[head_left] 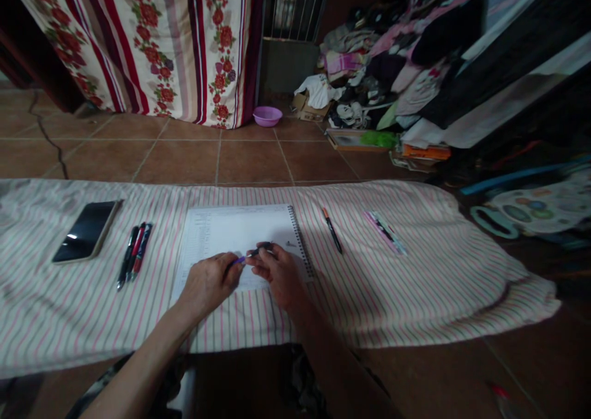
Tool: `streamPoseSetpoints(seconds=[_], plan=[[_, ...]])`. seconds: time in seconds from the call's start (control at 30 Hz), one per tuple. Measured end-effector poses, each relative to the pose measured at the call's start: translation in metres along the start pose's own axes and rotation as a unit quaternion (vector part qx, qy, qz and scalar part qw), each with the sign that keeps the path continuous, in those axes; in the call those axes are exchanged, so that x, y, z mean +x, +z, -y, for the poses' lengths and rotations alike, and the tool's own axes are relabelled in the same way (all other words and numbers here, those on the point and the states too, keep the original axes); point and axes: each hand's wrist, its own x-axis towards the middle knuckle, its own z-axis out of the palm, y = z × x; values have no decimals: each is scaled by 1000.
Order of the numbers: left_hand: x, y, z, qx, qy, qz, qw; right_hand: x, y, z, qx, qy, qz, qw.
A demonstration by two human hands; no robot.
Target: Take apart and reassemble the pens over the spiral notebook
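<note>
Above an open spiral notebook point(244, 222), my hands meet over a slim pen. My left hand point(210, 283) is closed, pinching the purple end of the pen point(239, 261). The fingers of my right hand point(277, 271) are closed on its black end point(264, 245). Whether the purple and black ends are joined or apart is too small to tell. On the page beside my right fingers is a small dark mark or part point(290, 243). Right of the notebook's wire binding lies a black pen with an orange end point(332, 229).
A smartphone point(87, 231) and several pens point(133, 253) lie at the left on the striped cloth point(369, 302). Pink and pale pens point(385, 232) lie at the right. Beyond are a purple basin point(267, 116), a floral curtain point(152, 43) and piled clothes point(369, 68).
</note>
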Motion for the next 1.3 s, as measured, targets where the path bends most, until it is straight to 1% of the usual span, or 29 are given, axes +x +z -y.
streamPoseSetpoints(seconds=[0.47,0.93,1.3], plan=[[-3,-2,4,-15,18,-12,1000,1,0,-1,30,-5,30,999],[-3,-3,5,-3,14,-4,1000,3,-3,2,52,-22,7,998],[-5,-4,16,-4,12,-12,1000,5,-8,10,55,-28,-15,998]])
